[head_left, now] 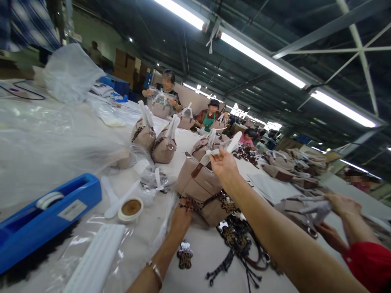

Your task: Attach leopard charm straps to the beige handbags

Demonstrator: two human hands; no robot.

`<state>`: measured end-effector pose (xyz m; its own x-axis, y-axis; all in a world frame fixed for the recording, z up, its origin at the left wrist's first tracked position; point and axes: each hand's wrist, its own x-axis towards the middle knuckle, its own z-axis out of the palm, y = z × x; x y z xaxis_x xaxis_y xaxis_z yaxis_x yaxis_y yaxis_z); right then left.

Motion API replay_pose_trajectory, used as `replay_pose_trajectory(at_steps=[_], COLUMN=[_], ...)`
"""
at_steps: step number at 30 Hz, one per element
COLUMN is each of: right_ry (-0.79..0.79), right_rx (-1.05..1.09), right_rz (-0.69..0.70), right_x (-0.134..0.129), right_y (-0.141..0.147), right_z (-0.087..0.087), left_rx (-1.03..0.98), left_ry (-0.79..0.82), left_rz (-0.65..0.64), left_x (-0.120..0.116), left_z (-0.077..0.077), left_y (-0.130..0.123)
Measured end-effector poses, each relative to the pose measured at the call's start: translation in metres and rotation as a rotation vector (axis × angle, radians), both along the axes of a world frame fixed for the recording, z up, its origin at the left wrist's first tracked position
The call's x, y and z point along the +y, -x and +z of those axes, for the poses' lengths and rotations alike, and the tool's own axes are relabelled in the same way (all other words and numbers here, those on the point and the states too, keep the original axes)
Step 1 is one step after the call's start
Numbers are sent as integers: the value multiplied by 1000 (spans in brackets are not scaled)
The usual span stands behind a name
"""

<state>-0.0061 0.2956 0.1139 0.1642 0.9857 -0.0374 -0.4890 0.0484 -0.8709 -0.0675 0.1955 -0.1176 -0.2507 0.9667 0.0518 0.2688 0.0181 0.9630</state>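
A taupe handbag [198, 183] with brown leather tabs and a chain trim is tilted above the table in the middle. My left hand [182, 213], below a silver bracelet-wearing wrist, grips the bag's lower edge by the chain trim. Up at the top, my right hand [223, 162] has its fingers curled round the white-wrapped handle [233, 143]. A leopard-print bear charm [185, 255] lies on the table near my left forearm. More charms with dark braided straps [235, 240] are heaped under and to the right of the bag.
On the left sit a blue tape dispenser [76, 199], a small round container [130, 207] and plastic sheeting [61, 138]. Two wrapped bags [165, 146] stand behind. At right, a red-sleeved person's hands [345, 207] hold another bag [302, 211]. Other people work across the table.
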Motion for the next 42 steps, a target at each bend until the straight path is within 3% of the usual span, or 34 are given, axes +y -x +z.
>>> replay_pose_trajectory(at_steps=[8,13,16,19,25,27,29,31,32,37,42], right_ry=[-126,-153,-163,-173,-208,-332,-499,-544,-512,-474,-523], right_rx=[-25,-110,-205,-350,-764,-955,-1172,-1274,-1299,-1529,-1609], right_rz=[0,13,30,87,257,140,-142,-377,-396,-65,-43], right_x=[40,68,79,76,29,19,18,25,30,42,17], right_y=[19,32,36,35,-8,-31,-52,-67,-71,-67,-60], right_z=[41,50,41,20,-24,-33,-41,-47,-50,-54,-56], left_rx=[-100,-148,-167,-199,-254,-266,-269,-256,-247,-202,-232], left_ry=[-81,-93,-64,-42,-70,-74,-80,-84,-87,-86,-108], left_rz=[-7,-15,-33,-71,-129,-130,-124,-115,-112,-132,-107], left_x=[3,9,9,5,-3,-4,-4,-4,-4,-5,-6], left_z=[-11,-12,-3,10,18,16,14,13,13,13,16], left_y=[-5,-8,-9,-9,-10,-9,-7,-7,-7,-7,-5])
